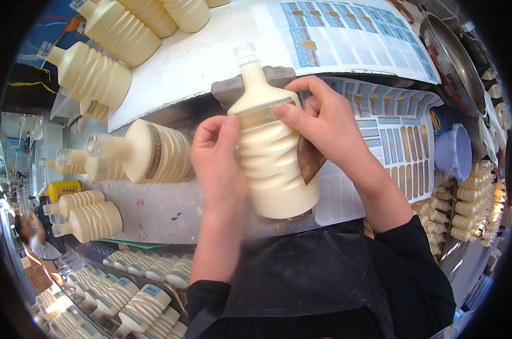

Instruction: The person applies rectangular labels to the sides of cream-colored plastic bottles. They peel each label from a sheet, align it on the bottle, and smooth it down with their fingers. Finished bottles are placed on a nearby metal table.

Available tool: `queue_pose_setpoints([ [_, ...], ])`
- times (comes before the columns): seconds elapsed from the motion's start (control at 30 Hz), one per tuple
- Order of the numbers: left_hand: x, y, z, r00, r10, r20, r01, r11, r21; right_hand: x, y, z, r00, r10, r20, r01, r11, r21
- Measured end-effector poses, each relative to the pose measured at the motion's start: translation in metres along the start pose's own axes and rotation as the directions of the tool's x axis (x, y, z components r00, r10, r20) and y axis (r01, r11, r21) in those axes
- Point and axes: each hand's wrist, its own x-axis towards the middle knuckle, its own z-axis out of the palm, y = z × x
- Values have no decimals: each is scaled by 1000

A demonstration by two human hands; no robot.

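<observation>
Currently one cream bottle [275, 175] between my hands, on its side near the bench's [154, 217] near edge: base toward me, neck toward the far edge, resting at a grey block [227, 91]. Ribbed body, clear threaded neck. Narrow printed band [261, 114] across its shoulder.

Left hand [217, 164]: fingers curled, thumb close to forefinger, against the bottle's left shoulder by the band's end. Cannot tell if it pinches the band itself.

Right hand [326, 121]: half curled, thumb pressed on the band's right part, forefinger bent round by the bottle's right shoulder. Brown wedge-shaped piece [309, 161] under the palm, by the bottle's right side; cannot tell whether I grip it.

Right end of bench: label sheet [405, 135], blue and gold strips, partly under my right forearm. Another sheet [352, 34] on the white board [176, 70] along the far edge.

Left part of bench: a banded bottle [160, 150] lying just beside my left hand, and a pair of bottles [97, 220] toward the near left corner. Yellow box [63, 189] at the left edge.
</observation>
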Motion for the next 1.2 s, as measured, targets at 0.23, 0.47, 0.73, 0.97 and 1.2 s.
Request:
queue_pose_setpoints([
  [0.23,3,-2,0,974,-174,142,174,985,11,-5,-2,1,997,-77,-21,74,992,-99],
  [0.47,-9,15,18,975,-116,190,60,959,276,9,31,2,997,20,78,-42,954,297],
  [0.73,-3,10,12,977,-97,188,23,932,363,4,-6,5,999,-32,-9,31,998,-53],
  [0.97,-2,7,9,975,-49,219,-31,938,346,3,-7,10,998,-35,-43,32,997,-71],
  [1.2,3,5,4,982,-69,177,12,952,304,2,-7,13,996,-53,-74,47,996,-81],
])
